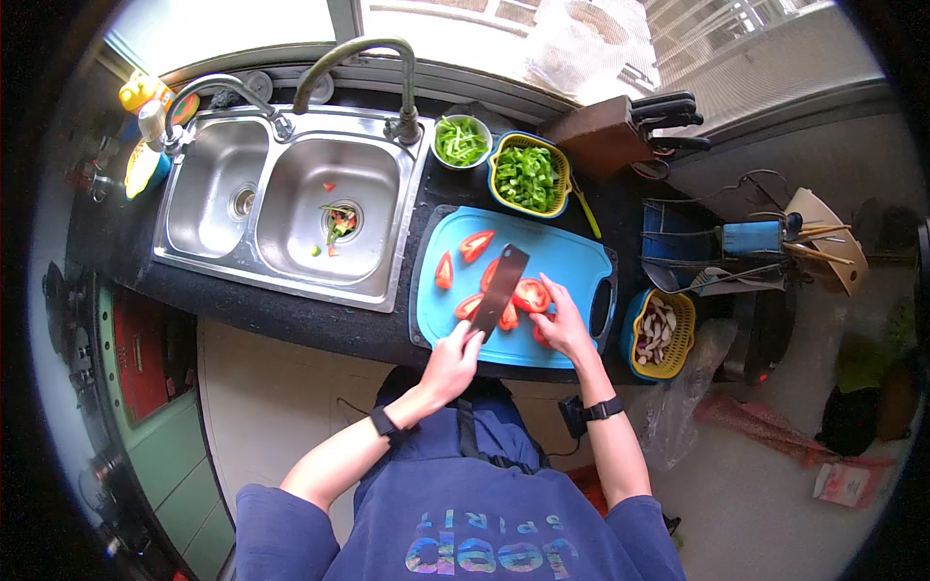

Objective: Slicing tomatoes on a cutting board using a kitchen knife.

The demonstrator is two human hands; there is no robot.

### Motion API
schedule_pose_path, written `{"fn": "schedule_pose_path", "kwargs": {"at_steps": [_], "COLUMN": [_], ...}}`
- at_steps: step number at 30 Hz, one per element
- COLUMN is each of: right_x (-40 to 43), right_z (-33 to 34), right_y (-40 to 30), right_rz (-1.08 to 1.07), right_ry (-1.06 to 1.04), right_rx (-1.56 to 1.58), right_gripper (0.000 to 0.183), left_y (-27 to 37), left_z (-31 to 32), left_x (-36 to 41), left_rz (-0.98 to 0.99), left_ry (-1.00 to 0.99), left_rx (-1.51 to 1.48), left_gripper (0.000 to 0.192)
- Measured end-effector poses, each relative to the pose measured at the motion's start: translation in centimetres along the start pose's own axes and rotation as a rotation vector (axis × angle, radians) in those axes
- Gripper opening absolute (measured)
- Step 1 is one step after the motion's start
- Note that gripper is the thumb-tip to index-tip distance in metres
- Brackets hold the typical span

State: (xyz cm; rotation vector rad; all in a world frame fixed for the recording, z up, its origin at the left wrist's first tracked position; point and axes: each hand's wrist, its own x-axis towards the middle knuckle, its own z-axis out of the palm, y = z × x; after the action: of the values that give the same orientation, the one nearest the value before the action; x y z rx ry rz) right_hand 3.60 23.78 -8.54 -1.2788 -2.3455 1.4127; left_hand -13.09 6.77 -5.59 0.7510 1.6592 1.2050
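Observation:
My left hand (pixel 454 363) is closed around the handle of a kitchen cleaver (pixel 501 290), whose broad blade slants up and right over a blue cutting board (pixel 567 247). Against a cut tomato piece (pixel 531 295) right of the blade rest the fingers of my right hand (pixel 565 319). Another piece of tomato lies partly hidden beneath that hand. Several tomato wedges (pixel 476 246) lie on the board left of the blade and around it. The blade covers parts of some pieces, so whether it touches them is unclear.
A steel double sink (pixel 396 218) with scraps at its drain lies left. Behind the board stand a bowl of sliced greens (pixel 461 141), a basket of chopped greens (pixel 527 174) and a knife block (pixel 592 134). A green-handled knife (pixel 587 210) lies nearby. A basket of sliced pieces (pixel 676 348) stands right.

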Motion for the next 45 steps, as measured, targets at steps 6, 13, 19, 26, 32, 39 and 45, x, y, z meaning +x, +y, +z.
{"fn": "schedule_pose_path", "kwargs": {"at_steps": [6,13,19,26,32,39,45], "right_x": [0.1,1.5,2.4,3.0,3.5,3.8,3.7], "right_z": [0.3,-1.8,-2.9,-3.5,-3.7,-4.0,-3.9], "right_y": [1.4,2.4,2.9,3.8,3.8,4.0,4.1], "right_rz": [-0.114,-0.311,-0.389,-0.415,-0.459,-0.467,-0.458], "right_ry": [0.064,-0.003,-0.100,-0.188,-0.204,-0.224,-0.228], "right_rx": [0.020,-0.002,0.014,0.059,0.041,0.041,0.066], "right_gripper": [0.059,0.052,0.051,0.050,0.048,0.048,0.048], "left_y": [-0.8,-1.9,-1.7,-1.0,-2.8,-0.8,-1.2], "left_z": [5.5,8.3,9.8,10.6,11.3,11.2,11.4], "left_x": [1.4,0.6,0.9,2.6,2.0,1.7,2.3], "left_rz": [0.058,0.037,-0.009,-0.041,0.159,-0.040,-0.047], "left_ry": [0.064,0.210,0.292,0.328,0.464,0.382,0.375], "left_rx": [0.039,0.116,0.159,0.167,0.148,0.152,0.095], "left_gripper": [0.019,0.020,0.024,0.023,0.024,0.023,0.022]}}
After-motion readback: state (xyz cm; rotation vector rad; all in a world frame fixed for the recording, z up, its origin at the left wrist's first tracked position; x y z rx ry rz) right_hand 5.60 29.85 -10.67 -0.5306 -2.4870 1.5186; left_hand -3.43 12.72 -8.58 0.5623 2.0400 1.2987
